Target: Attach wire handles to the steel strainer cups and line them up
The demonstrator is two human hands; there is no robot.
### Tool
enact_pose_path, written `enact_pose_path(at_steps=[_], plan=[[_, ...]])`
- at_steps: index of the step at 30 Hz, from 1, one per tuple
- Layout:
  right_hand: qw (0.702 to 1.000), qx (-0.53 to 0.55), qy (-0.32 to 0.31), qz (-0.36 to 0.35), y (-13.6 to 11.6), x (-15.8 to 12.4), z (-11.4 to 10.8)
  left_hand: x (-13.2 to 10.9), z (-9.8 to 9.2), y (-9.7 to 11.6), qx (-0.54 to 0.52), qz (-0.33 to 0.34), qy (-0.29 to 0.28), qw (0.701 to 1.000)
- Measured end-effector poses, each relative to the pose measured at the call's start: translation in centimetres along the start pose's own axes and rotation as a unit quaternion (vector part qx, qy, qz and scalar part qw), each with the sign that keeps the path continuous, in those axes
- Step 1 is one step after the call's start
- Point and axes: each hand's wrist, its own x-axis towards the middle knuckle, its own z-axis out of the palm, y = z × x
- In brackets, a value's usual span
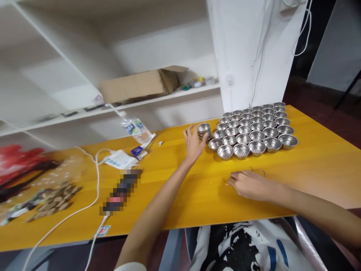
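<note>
A short stack of small perforated metal cups stands on the yellow table, left of the other cups. My left hand is closed around the stack, with the thumb on its near right side and the fingers on its left. Rows of similar silver cups with holes in their bottoms fill the table's back right. My right hand is low over the table in front of these rows, its fingers curled together and pointing left. What lies between those fingertips, if anything, is hidden. Thin dark curved wires show just behind this hand.
Left along the table are a plastic bottle, a white power strip with cables, a pixelated dark object, brown round pieces and a red bag. A cardboard box sits on the shelf behind.
</note>
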Motion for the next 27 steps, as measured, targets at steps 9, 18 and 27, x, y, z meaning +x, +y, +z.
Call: enact_pose_path(at_steps=[9,18,27], plan=[[0.999,-0.021,0.032,0.024,-0.5,0.1,1.0,3.8,2.1,-2.4,-0.042,-0.074,-0.027,0.996],[0.968,0.073,0.234,0.055,2.8,0.4,-0.6,2.2,-1.3,-1.4,-0.161,-0.031,0.017,0.986],[0.880,0.200,0.403,0.153,5.5,-0.4,-1.4,-8.7,-2.8,6.3,-0.289,0.067,-0.172,0.939]])
